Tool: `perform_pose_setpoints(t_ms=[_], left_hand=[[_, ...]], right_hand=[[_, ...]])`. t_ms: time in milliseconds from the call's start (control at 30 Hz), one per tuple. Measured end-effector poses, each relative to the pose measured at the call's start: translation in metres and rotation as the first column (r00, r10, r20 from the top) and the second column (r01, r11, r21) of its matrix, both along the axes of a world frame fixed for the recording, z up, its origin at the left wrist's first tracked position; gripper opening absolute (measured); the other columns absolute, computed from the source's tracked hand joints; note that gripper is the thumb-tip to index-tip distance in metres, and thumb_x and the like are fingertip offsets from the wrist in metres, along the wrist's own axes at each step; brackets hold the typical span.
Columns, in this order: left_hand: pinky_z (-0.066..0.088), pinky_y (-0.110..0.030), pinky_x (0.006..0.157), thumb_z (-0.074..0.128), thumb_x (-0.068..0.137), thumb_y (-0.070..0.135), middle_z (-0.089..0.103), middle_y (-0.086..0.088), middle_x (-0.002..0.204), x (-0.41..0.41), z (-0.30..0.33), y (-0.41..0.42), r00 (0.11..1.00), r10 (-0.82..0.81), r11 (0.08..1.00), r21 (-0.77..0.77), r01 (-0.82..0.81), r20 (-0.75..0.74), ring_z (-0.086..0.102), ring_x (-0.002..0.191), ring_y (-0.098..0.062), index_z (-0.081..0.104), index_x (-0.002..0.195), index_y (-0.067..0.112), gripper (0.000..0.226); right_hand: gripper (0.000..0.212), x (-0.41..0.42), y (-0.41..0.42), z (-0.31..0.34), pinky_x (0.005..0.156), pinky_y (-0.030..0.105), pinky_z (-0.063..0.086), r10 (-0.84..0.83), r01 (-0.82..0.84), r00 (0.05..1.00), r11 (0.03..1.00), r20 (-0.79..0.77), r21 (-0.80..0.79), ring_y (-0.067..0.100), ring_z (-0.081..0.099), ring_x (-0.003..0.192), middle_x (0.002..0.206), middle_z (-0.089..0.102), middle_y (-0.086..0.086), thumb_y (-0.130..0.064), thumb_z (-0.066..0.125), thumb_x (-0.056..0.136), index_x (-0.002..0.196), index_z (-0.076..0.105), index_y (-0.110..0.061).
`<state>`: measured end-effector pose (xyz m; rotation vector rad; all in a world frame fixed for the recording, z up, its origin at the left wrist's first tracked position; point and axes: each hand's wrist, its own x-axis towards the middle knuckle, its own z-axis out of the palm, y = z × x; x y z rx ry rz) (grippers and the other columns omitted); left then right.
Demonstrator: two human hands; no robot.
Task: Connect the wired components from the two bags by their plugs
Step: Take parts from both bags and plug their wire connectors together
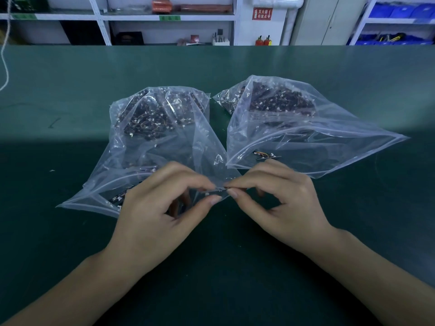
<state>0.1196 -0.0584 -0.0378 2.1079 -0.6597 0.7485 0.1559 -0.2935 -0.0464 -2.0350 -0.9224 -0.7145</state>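
Both hands pinching tiny plugs.

Head view — looking forward and down, close over the table.

Between the fingertips of the left hand and the right hand sits something pale and thin, too small to make out; whether two plugs are joined there cannot be told. The left hand also covers part of the left bag mouth and the dark piece lying in it. Inside both bags the wired components blur into dark heaps with pale specks, no single part distinct behind the creased plastic of the right bag. Both forearms run off the bottom edge. The table is cut off left and right. The shelves behind are blurred, and the red sign cannot be read.
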Motion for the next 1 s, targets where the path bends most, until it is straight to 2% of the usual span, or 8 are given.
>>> perform_pose_setpoints(t_ms=[167, 433, 600, 833, 1000], left_hand=[[0.047, -0.024, 0.064, 0.078, 0.096, 0.02, 0.068, 0.007, 0.095, 0.0012, 0.0007, 0.0014, 1.0, -0.006, 1.0, 0.019, 0.005, 0.009, 0.064, 0.076, -0.014, 0.078, 0.097, 0.016, 0.003], [0.047, -0.021, 0.065, 0.079, 0.096, 0.025, 0.067, 0.01, 0.094, 0.0013, 0.0004, 0.0023, 1.0, 0.018, 1.0, 0.017, -0.017, -0.007, 0.063, 0.075, -0.012, 0.078, 0.094, 0.016, 0.009], [0.045, -0.018, 0.067, 0.079, 0.097, 0.023, 0.066, 0.005, 0.093, 0.0003, 0.0021, 0.001, 1.0, 0.014, 0.999, 0.039, -0.014, 0.007, 0.061, 0.074, -0.013, 0.079, 0.091, 0.013, 0.012], [0.044, -0.019, 0.066, 0.079, 0.095, 0.022, 0.066, 0.005, 0.092, -0.0009, 0.0016, 0.0, 1.0, 0.025, 0.999, 0.04, -0.024, -0.007, 0.061, 0.073, -0.015, 0.078, 0.09, 0.012, 0.011], [0.044, -0.019, 0.065, 0.079, 0.097, 0.025, 0.066, 0.006, 0.093, -0.0005, 0.0013, 0.0005, 1.0, 0.007, 0.998, 0.055, -0.006, -0.011, 0.061, 0.073, -0.015, 0.078, 0.091, 0.014, 0.012]], right_hand=[[0.006, -0.0015, -0.0007, 0.0013, 0.072, 0.024, 0.049, 0.013, -0.013, 1.0, 1.0, 0.005, 0.019, 0.003, 0.055, 0.077, 0.087, 0.073, -0.005, -0.017, 0.081, 0.096, 0.096, 0.082, -0.011], [0.006, -0.0023, 0.0011, 0.002, 0.069, 0.034, 0.05, 0.021, -0.021, 1.0, 0.999, 0.0, 0.029, 0.016, 0.057, 0.07, 0.085, 0.073, -0.006, -0.016, 0.081, 0.096, 0.092, 0.079, -0.011], [0.011, -0.004, 0.002, 0.0013, 0.072, 0.032, 0.05, 0.015, -0.016, 0.998, 1.0, -0.062, -0.007, 0.012, 0.055, 0.073, 0.089, 0.062, -0.019, -0.023, 0.072, 0.1, 0.094, 0.074, -0.013], [0.008, -0.0053, 0.0031, 0.0013, 0.072, 0.033, 0.051, 0.016, -0.016, 0.996, 1.0, -0.092, -0.006, 0.01, 0.056, 0.075, 0.092, 0.062, -0.02, -0.024, 0.071, 0.1, 0.097, 0.072, -0.017], [0.009, -0.006, 0.0039, 0.0012, 0.072, 0.034, 0.051, 0.028, -0.034, 0.993, 0.998, -0.113, -0.044, 0.012, 0.057, 0.074, 0.092, 0.053, -0.029, -0.025, 0.068, 0.1, 0.097, 0.068, -0.016]])
